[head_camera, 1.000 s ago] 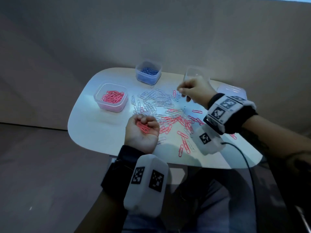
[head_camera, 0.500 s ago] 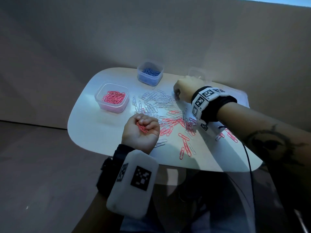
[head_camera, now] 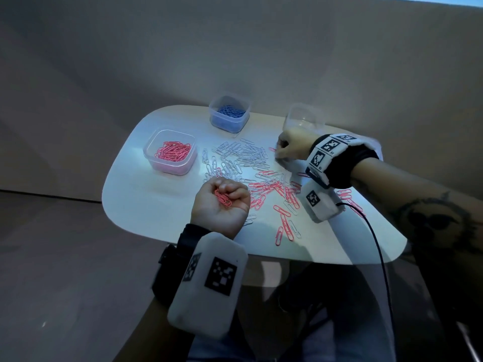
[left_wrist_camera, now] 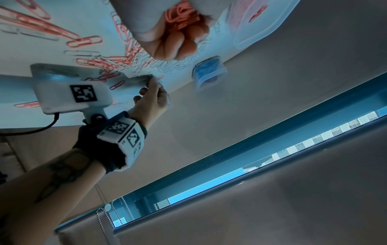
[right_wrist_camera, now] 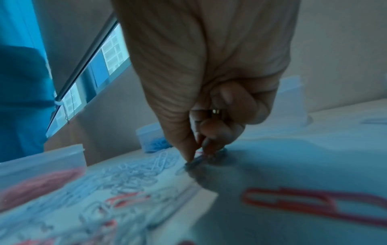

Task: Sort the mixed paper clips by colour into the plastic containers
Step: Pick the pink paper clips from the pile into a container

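Observation:
My left hand (head_camera: 230, 189) lies palm up at the table's near middle, fingers curled round a bunch of pink clips (head_camera: 223, 198); the left wrist view shows the same bunch of pink clips (left_wrist_camera: 182, 15) inside the curled fingers (left_wrist_camera: 178, 43). My right hand (head_camera: 279, 152) reaches to the far right of the loose pile, where its thumb and forefinger (right_wrist_camera: 188, 149) pinch a pink clip (head_camera: 272, 149) lying on the table. White clips (head_camera: 235, 159) and pink clips (head_camera: 271, 189) lie mixed. The pink container (head_camera: 170, 131) stands at the left, the blue container (head_camera: 229, 124) at the back, and a clear container (head_camera: 303, 113) behind my right hand.
The white table (head_camera: 146, 205) has rounded corners and a near edge close to my lap. The right wrist's camera box (head_camera: 321, 202) hangs low over pink clips, and its black cable (head_camera: 377, 246) trails off the near right edge. More pink clips (head_camera: 283, 226) lie near the front.
My right hand has come down from beside the clear container to the table and closed thumb and forefinger on a clip. The left hand still holds its pink bunch in place.

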A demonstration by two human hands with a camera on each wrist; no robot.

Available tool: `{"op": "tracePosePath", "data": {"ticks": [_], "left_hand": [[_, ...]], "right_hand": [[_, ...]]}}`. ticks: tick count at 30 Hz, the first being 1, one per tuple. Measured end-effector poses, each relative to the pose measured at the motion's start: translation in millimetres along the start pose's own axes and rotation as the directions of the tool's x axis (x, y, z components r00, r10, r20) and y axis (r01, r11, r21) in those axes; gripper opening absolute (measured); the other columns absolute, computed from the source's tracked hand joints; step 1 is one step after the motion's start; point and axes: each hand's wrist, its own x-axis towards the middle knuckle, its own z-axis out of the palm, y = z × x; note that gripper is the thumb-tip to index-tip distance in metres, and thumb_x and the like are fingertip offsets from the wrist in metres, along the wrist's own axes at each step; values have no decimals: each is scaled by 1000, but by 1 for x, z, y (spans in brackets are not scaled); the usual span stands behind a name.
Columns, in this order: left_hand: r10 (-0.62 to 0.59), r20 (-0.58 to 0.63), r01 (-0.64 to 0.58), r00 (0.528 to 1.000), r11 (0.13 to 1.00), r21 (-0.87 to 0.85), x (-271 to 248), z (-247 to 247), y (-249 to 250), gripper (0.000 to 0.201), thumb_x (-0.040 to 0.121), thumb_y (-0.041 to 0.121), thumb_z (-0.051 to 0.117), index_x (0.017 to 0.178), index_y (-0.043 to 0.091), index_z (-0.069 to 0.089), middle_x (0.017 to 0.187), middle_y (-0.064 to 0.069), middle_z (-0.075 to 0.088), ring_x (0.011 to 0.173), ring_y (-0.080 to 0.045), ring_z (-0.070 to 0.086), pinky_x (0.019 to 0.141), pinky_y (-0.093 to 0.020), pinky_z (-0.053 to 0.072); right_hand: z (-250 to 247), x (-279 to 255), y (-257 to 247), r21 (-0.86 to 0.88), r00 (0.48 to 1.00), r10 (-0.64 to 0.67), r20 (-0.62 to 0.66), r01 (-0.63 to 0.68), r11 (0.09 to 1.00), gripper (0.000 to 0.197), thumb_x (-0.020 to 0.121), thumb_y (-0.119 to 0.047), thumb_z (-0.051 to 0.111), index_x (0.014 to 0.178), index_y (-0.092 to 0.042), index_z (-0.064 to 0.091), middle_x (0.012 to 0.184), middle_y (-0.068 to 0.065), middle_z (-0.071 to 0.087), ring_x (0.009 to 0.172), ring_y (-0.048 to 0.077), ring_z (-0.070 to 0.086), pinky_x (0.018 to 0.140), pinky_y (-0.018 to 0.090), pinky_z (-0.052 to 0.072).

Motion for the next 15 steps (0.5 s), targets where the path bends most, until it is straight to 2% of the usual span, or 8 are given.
{"op": "tracePosePath", "data": {"ticks": [2,4,6,8,10,12,14,15], "left_hand": [[1,-4,-1,1000,1000,6,0,0,-2,28,66,2,40,38,8,38,39,3,34,29,-11,38,34,-9,27],[-1,2,1,1000,1000,4,0,0,-3,28,66,2,40,38,8,38,39,3,34,29,-11,38,34,-9,27],[-4,8,4,1000,1000,-3,0,0,-4,27,65,2,40,39,8,38,39,2,34,29,-11,38,34,-9,28],[-7,10,7,1000,1000,-5,0,1,-5,27,65,1,40,39,8,38,40,2,34,29,-11,38,33,-9,28],[-10,16,10,1000,1000,-2,0,1,-6,27,65,1,40,39,8,38,39,2,34,29,-11,38,33,-10,28],[-13,28,13,1000,1000,9,0,2,-5,27,66,2,40,40,8,38,40,2,34,29,-11,38,33,-10,28],[-12,25,11,1000,1000,27,0,3,-2,27,71,1,40,45,8,40,43,2,37,30,-12,41,35,-9,30],[-5,16,5,1000,999,35,1,3,-1,28,78,2,40,51,8,41,47,2,41,32,-13,45,37,-9,34]], "right_hand": [[3,0,4,40,999,9,-33,-8,999,23,85,-12,59,63,-15,50,62,-3,47,80,18,47,51,14,28],[3,0,4,81,995,0,-104,8,997,24,84,-11,58,64,-15,46,65,-3,47,80,19,48,51,14,28],[0,1,3,76,988,-1,-153,13,997,6,84,-14,59,81,-10,56,82,3,55,89,23,52,53,18,30],[-2,6,-1,-12,989,-7,-145,5,1000,24,86,-20,61,105,-5,60,101,8,61,101,26,56,62,24,34],[-2,11,-8,-96,994,16,-105,-26,995,28,86,-24,62,107,-5,62,107,10,65,102,28,58,72,26,38],[-1,16,-13,-136,996,61,-72,-70,988,24,82,-26,65,94,-6,66,95,11,68,88,27,61,70,30,44],[-1,21,-13,-176,992,99,-74,-111,978,23,67,-32,67,70,-10,63,66,6,64,61,25,55,61,34,51],[-2,23,-11,-205,992,108,-72,-121,971,27,61,-35,65,62,-9,59,52,5,56,52,25,49,57,33,52]]}}
